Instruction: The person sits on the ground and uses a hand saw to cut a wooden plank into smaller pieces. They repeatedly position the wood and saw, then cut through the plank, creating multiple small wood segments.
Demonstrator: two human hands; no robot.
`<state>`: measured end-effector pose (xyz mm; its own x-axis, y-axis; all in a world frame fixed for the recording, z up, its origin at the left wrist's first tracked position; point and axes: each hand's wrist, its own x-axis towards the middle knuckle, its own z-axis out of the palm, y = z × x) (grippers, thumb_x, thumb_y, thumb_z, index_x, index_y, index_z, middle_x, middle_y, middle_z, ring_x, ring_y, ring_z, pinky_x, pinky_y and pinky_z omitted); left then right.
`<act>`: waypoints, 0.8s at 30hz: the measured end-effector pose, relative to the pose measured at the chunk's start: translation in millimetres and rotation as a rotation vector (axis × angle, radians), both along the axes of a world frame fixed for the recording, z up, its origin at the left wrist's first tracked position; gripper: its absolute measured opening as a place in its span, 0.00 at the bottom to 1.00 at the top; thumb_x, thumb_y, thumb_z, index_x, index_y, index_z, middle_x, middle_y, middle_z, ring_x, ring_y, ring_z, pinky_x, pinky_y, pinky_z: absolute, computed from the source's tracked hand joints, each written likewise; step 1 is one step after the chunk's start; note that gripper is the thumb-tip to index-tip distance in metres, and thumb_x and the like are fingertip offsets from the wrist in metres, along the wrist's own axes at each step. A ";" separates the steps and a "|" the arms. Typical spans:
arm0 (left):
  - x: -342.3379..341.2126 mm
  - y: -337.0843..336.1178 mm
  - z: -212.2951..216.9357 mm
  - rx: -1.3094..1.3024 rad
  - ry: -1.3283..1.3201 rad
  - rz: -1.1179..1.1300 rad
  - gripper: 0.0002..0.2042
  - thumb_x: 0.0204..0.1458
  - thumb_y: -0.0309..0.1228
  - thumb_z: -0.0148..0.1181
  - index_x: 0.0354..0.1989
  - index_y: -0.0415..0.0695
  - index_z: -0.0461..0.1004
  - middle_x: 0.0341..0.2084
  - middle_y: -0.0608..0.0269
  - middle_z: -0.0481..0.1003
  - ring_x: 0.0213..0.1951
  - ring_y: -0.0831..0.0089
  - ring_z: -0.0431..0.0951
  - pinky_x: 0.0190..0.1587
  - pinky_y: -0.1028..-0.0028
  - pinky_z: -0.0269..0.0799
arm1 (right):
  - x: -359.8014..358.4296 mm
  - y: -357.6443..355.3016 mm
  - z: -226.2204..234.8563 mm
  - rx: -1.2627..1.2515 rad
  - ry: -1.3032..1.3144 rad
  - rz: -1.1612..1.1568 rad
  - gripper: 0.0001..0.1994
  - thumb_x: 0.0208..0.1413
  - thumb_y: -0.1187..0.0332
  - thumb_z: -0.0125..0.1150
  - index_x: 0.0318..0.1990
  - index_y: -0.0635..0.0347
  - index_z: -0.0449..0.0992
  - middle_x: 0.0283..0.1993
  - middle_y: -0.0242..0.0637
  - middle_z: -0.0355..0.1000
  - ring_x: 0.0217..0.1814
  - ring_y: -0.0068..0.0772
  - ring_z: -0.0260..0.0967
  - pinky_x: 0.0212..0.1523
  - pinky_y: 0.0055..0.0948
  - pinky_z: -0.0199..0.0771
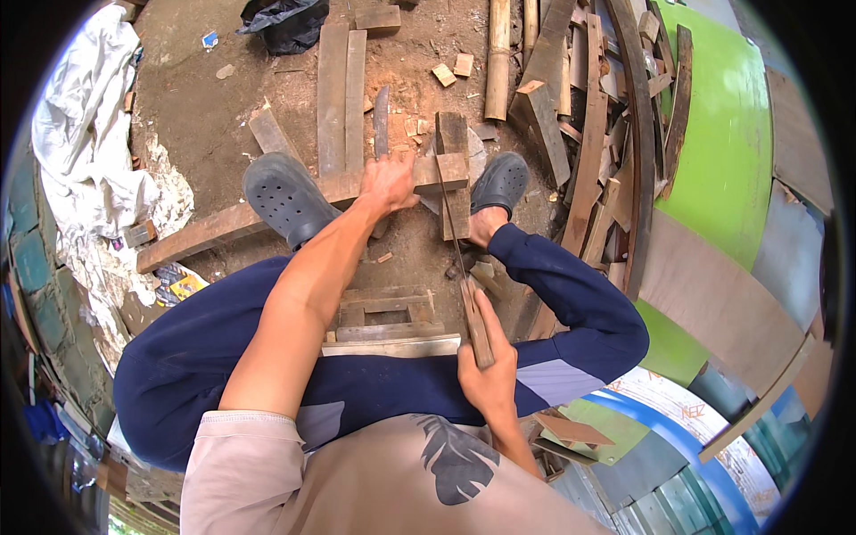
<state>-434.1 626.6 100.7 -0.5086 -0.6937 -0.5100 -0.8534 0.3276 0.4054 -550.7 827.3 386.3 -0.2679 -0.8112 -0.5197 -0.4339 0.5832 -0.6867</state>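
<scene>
Head view: wooden beam held low, long-bladed tool across its end

Location: the beam slants from the left of the frame to upper centre, its right end crossing a wooden block on the ground. The left shoe overlaps it and appears to bear down on it.

Grip, left hand: closed over the beam, left of the blade. Grip, right hand: closed around the tool's wooden handle, just below centre. The blade, seen nearly edge-on, lies over the beam near its right end; teeth, and whether it has entered the wood, cannot be made out.

Handling, as judged: the beam should be stiff, fairly heavy for its length, rough rather than slippery, and not fragile. Sound hold is across its width, fingers clear of the blade. The tool's blade looks thin and likely to flex; it should be held by the handle only.

Markings: none legible on beam or tool. Orange-red lettering shows on a white curved panel, lower right. A yellow-and-dark packet, left of frame, bears print too small to read. The shirt carries a dark leaf print.
</scene>
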 end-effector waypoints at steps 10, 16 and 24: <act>-6.0 3.0 1.6 0.016 0.030 -0.004 0.37 0.42 0.46 0.77 0.57 0.38 0.69 0.46 0.40 0.81 0.50 0.45 0.83 0.52 0.51 0.78 | -12.8 -68.2 -86.8 -0.094 -0.008 -0.001 0.38 0.53 0.80 0.56 0.75 0.55 0.62 0.61 0.60 0.75 0.65 0.62 0.71 0.63 0.45 0.74; 2.3 3.2 -2.3 -0.089 0.006 0.021 0.40 0.42 0.46 0.78 0.60 0.38 0.66 0.50 0.40 0.78 0.53 0.44 0.80 0.54 0.49 0.77 | -5.1 -17.3 -13.4 -0.166 -0.032 0.034 0.39 0.52 0.80 0.56 0.76 0.51 0.61 0.67 0.56 0.71 0.67 0.62 0.69 0.66 0.43 0.73; -2.1 0.0 -1.8 -0.058 -0.004 -0.010 0.39 0.43 0.46 0.78 0.59 0.38 0.66 0.50 0.41 0.77 0.53 0.43 0.80 0.55 0.47 0.76 | -7.0 -43.7 -55.3 -0.125 -0.060 -0.033 0.37 0.54 0.74 0.60 0.76 0.53 0.62 0.37 0.66 0.77 0.41 0.70 0.78 0.45 0.54 0.78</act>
